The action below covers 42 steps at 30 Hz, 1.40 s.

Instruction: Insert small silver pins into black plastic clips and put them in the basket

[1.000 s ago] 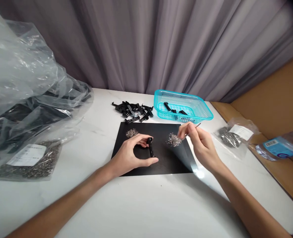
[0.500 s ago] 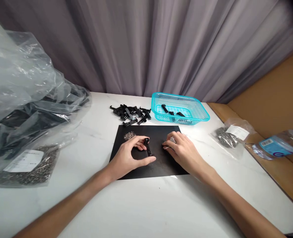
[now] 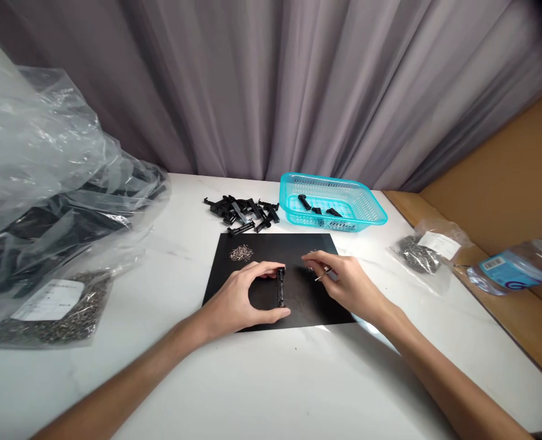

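Note:
My left hand (image 3: 243, 299) grips a slim black plastic part (image 3: 280, 287) by its two ends, thumb at the near end and fingers at the far end. The part stands lengthwise over a black mat (image 3: 261, 315). On the mat's right side my right hand (image 3: 344, 278) is closed in a pinch, with a small thin metal piece (image 3: 320, 277) showing at its fingers; its exact shape is too small to tell. Partly hidden behind those fingers lies a pile of small metal pieces (image 3: 313, 253). Another such pile (image 3: 241, 253) lies at the mat's far left.
Beyond the mat sit a heap of black plastic parts (image 3: 238, 211) and a blue basket (image 3: 376, 217) with several parts in it. Clear bags of metal pieces lie left (image 3: 69, 318) and right (image 3: 417, 253). A plastic bottle (image 3: 518, 269) rests by the cardboard (image 3: 513, 177) at right.
My left hand has come slightly nearer and right, turning the black part straighter. My right hand has lifted a little off the right pile, with the small metal piece in its fingers.

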### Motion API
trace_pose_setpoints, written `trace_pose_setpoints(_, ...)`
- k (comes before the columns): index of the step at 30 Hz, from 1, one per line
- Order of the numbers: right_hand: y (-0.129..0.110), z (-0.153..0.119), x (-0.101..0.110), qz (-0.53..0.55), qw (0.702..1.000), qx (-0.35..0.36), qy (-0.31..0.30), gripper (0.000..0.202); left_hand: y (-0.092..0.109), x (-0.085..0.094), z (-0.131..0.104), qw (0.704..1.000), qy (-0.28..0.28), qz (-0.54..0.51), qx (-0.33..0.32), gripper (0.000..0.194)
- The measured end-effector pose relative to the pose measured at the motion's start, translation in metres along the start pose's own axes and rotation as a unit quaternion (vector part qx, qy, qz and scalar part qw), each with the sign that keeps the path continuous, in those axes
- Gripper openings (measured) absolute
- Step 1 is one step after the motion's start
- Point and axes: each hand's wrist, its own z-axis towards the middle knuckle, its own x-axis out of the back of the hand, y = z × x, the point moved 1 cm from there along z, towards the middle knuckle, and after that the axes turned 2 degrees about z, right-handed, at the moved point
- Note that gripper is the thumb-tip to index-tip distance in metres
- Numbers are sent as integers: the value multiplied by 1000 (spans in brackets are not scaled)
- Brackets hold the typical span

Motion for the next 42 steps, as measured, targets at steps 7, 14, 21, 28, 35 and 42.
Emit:
trace_pose_setpoints(7,-1,-3,5,-9,999,-36,-24,19,-2,-2,-1,1000,-1,15,-25,67)
trace_pose_setpoints(14,-2,-1,6,-46,997,50,43,22,3,-4,-3,999,12,15,-37,60)
trace_pose_setpoints(21,-8,1,4,17,997,14,72,13,4,-6,-4,999,10,19,-41,60)
trace_pose_setpoints(28,-12,-1,-2,98,994,-28,33,16,6,-7,-3,999,6,24,-39,61)
trace_pose_setpoints(35,-19,-3,-11,121,992,-5,46,12,7,-8,-2,999,16,22,-40,61)
trace_pose_setpoints(42,-19,-3,-18,184,979,-66,61,15,8,-11,-2,999,15,25,-39,59)
